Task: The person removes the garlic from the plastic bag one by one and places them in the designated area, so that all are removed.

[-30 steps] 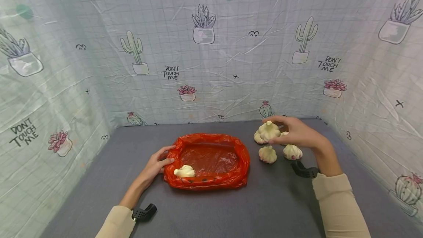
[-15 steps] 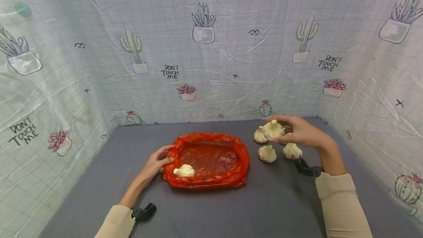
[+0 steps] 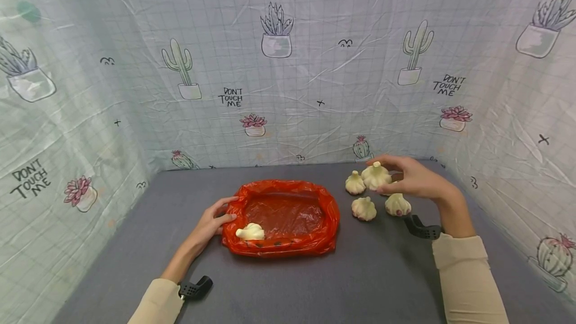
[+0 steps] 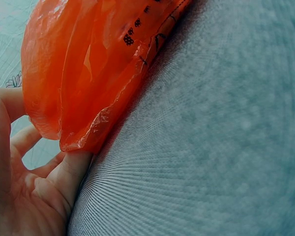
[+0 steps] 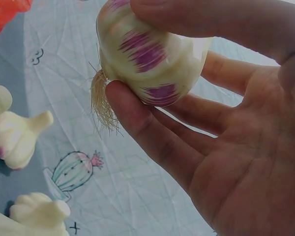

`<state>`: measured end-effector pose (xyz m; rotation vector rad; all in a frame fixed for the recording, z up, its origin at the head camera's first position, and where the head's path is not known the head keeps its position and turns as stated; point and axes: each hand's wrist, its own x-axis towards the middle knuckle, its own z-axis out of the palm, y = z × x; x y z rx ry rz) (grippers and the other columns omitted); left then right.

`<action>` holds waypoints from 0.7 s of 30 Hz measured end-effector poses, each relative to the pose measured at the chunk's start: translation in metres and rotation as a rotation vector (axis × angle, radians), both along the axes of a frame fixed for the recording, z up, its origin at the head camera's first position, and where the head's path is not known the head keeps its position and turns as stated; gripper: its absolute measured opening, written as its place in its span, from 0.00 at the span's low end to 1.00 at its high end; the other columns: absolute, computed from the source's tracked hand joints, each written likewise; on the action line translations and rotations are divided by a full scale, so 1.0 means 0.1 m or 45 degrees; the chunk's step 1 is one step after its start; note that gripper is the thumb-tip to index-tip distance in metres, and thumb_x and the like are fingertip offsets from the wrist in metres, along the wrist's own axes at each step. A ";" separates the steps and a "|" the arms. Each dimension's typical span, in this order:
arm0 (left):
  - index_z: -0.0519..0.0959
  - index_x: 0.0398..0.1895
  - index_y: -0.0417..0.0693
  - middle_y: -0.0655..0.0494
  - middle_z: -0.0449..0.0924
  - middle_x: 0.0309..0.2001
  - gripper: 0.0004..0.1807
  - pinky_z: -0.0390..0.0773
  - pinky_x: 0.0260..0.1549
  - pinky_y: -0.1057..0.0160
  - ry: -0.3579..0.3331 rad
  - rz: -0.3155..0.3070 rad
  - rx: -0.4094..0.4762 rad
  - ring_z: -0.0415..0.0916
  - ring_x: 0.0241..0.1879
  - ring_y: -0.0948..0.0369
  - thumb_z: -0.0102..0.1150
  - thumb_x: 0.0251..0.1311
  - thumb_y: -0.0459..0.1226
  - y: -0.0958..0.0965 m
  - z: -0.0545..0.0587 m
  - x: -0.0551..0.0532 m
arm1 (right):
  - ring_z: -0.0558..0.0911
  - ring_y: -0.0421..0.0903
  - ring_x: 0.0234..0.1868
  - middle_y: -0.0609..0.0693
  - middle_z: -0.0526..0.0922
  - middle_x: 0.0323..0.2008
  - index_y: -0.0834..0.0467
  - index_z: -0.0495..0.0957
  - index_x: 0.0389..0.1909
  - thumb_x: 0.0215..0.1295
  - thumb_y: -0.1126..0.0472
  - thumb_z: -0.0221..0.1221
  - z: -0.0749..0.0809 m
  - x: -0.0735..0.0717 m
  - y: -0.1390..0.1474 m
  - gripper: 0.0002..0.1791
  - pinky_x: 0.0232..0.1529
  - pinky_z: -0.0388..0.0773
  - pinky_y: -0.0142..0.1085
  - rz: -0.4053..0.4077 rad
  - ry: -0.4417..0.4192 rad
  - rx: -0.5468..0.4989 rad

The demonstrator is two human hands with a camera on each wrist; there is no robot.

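My right hand [image 3: 416, 178] pinches a garlic bulb [image 3: 376, 176] between thumb and fingers, stem up. In the right wrist view, this garlic bulb [image 5: 150, 59] shows purple patches and a tuft of dry roots. Around it sit other garlic bulbs: one at back left [image 3: 355, 183], one in front [image 3: 364, 209] and one below my hand [image 3: 398, 205]. Another is mostly hidden behind my fingers. My left hand [image 3: 210, 224] rests with spread fingers against the left side of a red plastic bag [image 3: 330, 224], its mouth wide open upward. A pale garlic bulb [image 3: 251, 232] lies inside at front left.
The grey tabletop [image 3: 288, 289] carries the bag in the middle and the garlic at right. A cactus-print curtain [image 3: 315, 89] encloses the back and both sides.
My right hand has shifted slightly right with the garlic bulb, uncovering more of the back-left bulb. My left hand and the bag stay in place.
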<state>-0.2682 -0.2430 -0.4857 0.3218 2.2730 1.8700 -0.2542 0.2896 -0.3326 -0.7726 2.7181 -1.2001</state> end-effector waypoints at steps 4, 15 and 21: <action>0.66 0.77 0.49 0.31 0.67 0.69 0.31 0.88 0.40 0.57 -0.004 0.002 0.002 0.84 0.49 0.57 0.60 0.73 0.40 0.00 0.00 0.00 | 0.78 0.37 0.58 0.52 0.81 0.63 0.51 0.76 0.65 0.63 0.57 0.72 0.00 0.01 0.01 0.30 0.60 0.79 0.47 -0.008 0.001 0.003; 0.66 0.77 0.48 0.32 0.68 0.68 0.30 0.89 0.39 0.56 0.004 -0.001 0.009 0.85 0.48 0.58 0.58 0.73 0.39 0.00 0.00 0.01 | 0.78 0.37 0.59 0.53 0.80 0.64 0.52 0.76 0.66 0.62 0.56 0.73 -0.01 0.02 0.09 0.31 0.57 0.80 0.41 -0.051 -0.009 0.007; 0.66 0.77 0.49 0.31 0.68 0.68 0.31 0.88 0.40 0.57 0.003 0.003 -0.008 0.84 0.49 0.56 0.59 0.73 0.40 0.00 0.01 0.00 | 0.75 0.28 0.59 0.54 0.77 0.67 0.53 0.75 0.67 0.63 0.56 0.72 0.00 0.04 0.15 0.31 0.55 0.80 0.33 -0.077 -0.023 -0.006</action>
